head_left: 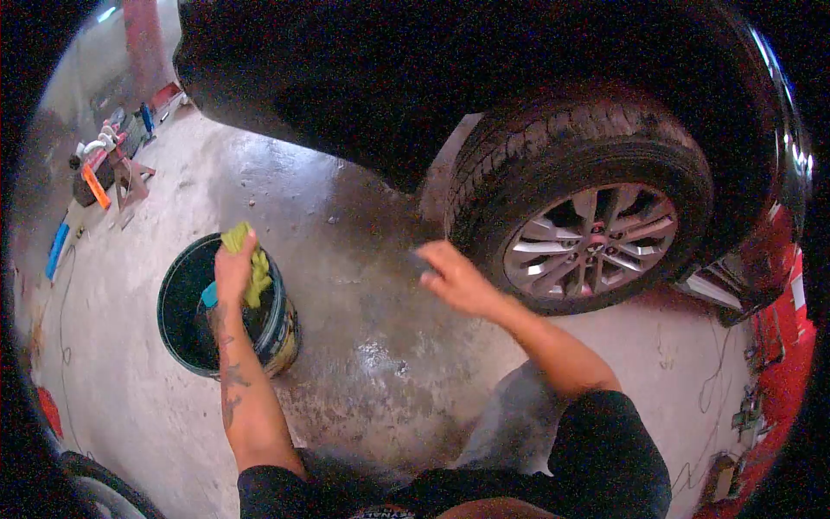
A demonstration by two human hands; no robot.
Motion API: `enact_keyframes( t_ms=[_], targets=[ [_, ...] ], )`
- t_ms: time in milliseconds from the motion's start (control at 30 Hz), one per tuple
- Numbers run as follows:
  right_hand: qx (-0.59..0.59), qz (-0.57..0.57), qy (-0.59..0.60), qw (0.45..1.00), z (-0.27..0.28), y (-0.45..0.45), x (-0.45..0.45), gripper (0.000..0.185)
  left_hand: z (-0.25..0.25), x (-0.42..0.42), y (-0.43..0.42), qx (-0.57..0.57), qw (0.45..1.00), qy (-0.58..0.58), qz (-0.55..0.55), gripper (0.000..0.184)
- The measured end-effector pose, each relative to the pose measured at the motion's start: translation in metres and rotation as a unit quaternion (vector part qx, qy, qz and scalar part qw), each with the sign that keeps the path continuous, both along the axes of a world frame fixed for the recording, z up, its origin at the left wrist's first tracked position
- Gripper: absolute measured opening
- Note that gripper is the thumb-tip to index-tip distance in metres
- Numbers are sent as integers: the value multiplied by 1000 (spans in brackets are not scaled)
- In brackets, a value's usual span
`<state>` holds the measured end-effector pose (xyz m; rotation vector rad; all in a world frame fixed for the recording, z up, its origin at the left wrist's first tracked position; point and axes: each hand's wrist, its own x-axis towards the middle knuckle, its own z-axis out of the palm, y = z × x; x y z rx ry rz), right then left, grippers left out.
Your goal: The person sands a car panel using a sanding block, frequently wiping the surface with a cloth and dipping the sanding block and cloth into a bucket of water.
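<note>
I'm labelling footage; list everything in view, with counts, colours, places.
Vehicle body: one, dark, top
Wheel: one, silver and black, right
Other wheel: one, dark, lower left
Bucket: one, dark, left of centre
Cloth: one, yellow-green, over bucket's right side
Small item: one, teal, in bucket's mouth
Bar: one, blue, far left
Clutter: several, mixed, upper left
Equipment: count unclear, mostly red, right edge
Floor: one, grey, middle
Sleeves: two, black, bottom
Left hand: one, gripping cloth
Right hand: one, blurred, left of wheel
</note>
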<state>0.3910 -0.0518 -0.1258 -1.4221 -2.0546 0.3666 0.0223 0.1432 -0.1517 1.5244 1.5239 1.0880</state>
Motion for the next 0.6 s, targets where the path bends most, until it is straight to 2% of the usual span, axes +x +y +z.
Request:
enact_keyframes(
  t_ms=[67, 100, 133, 167, 200, 233, 267, 333, 367, 433, 467, 500, 533, 567, 600],
  targets=[
    [-43, 4, 42, 998, -7, -13, -11, 48, 82, 29, -18, 77, 995, 46, -41, 42],
    [-126, -3, 49, 991, 0, -18, -18, 51, 109, 45, -20, 106, 990, 46, -76, 41],
    [-208, -11, 53, 977, 3, -23, -23, 55, 128, 66, -17, 215, 968, 44, -125, 40],
    [-209, -11, 47, 977, -2, -23, -23, 55, 155, 91, -18, 313, 937, 68, -138, 44],
    [-156, 5, 43, 987, -12, -18, -22, 56, 192, 118, -25, 368, 910, 98, -163, 44],
    [-101, 21, 40, 994, -21, -14, -19, 57, 222, 144, -30, 391, 901, 73, -170, 43],
    [-99, 23, 36, 994, -26, -10, -17, 57, 250, 169, -37, 415, 891, 49, -178, 42],
    [-167, 18, 103, 980, -34, -3, -11, 54, 302, 215, -58, 452, 872, 128, -136, 38],
    [-173, 13, 126, 977, -30, -5, -11, 48, 320, 235, -69, 452, 872, 128, -138, 38],
    [-195, 17, 152, 969, -32, -7, -4, 47, 336, 263, -85, 440, 851, 232, -167, 64],
    [-215, 25, 175, 960, -32, -7, -2, 46, 324, 270, -75, 436, 852, 233, -170, 64],
    [-218, 26, 178, 959, -29, -8, 1, 46, 298, 281, -57, 569, 786, 215, -108, 42],
    [-250, 11, 263, 932, -23, -10, 4, 45, 272, 288, -44, 688, 699, 192, -43, 24],
    [-278, -4, 348, 895, -20, -10, 5, 45, 249, 286, -39, 684, 698, 209, -34, 23],
    [-280, -3, 351, 893, -21, -8, 6, 45, 222, 277, -38, 660, 707, 248, -61, 25]
  ],
)
